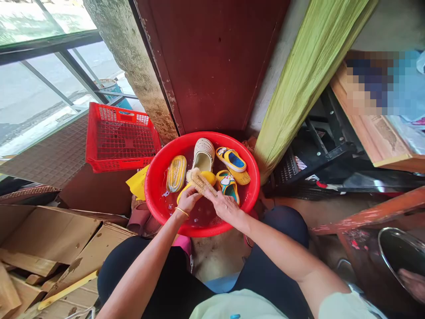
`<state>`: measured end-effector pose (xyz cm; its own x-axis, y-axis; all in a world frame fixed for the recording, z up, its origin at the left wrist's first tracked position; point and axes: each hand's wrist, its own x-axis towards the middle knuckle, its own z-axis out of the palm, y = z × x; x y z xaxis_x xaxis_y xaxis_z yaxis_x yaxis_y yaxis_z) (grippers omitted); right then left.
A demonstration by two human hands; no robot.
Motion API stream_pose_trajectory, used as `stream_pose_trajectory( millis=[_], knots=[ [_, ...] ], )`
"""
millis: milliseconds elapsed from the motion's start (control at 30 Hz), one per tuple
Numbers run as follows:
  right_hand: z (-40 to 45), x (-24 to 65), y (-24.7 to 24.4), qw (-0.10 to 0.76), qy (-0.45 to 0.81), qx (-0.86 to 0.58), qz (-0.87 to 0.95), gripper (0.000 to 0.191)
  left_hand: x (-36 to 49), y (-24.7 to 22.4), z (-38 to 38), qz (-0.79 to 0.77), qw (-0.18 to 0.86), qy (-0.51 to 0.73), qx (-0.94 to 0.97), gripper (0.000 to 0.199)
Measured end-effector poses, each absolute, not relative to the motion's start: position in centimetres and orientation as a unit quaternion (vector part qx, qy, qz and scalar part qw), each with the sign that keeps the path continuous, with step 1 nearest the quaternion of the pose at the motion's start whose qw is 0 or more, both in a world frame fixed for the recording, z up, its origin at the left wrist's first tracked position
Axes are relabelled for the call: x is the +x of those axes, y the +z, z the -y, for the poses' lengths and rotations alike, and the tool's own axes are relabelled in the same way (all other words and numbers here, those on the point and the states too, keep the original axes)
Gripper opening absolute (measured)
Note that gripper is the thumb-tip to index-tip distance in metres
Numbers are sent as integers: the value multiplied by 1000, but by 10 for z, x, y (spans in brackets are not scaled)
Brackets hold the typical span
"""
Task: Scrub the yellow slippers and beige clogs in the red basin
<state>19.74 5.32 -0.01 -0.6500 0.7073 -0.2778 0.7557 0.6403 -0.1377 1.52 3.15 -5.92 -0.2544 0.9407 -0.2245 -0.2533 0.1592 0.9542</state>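
Note:
A red basin (151, 195) holds water and several shoes. Over it, my left hand (188, 200) grips a yellow clog (207, 177), partly hidden behind the brush and my fingers. My right hand (227, 206) is closed on a scrub brush (202, 182) with tan bristles, which lies against the clog. Behind them rests a cream clog (203, 153). On the left a yellow clog with its ridged sole up (176, 173) sits in the basin. To the right are a yellow clog with a blue inside (234, 160) and another with a teal inside (229, 186).
A red plastic crate (124, 141) stands left of the basin, above cardboard (63, 230) and wood pieces. A dark red door (215, 66) is behind. A green curtain (308, 75) hangs on the right, beside a black metal frame (318, 150) and a wooden table (381, 133).

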Motion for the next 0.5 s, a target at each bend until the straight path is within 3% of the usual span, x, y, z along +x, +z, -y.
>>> stream_pose_trajectory(
  millis=[267,500],
  knots=[
    [-67,204,7,92,-121,420,-894,72,12,-48,-40,-557,534,558,305,33],
    [-81,203,2,65,-142,451,-879,66,19,-57,-35,-564,518,493,413,22]
  ],
)
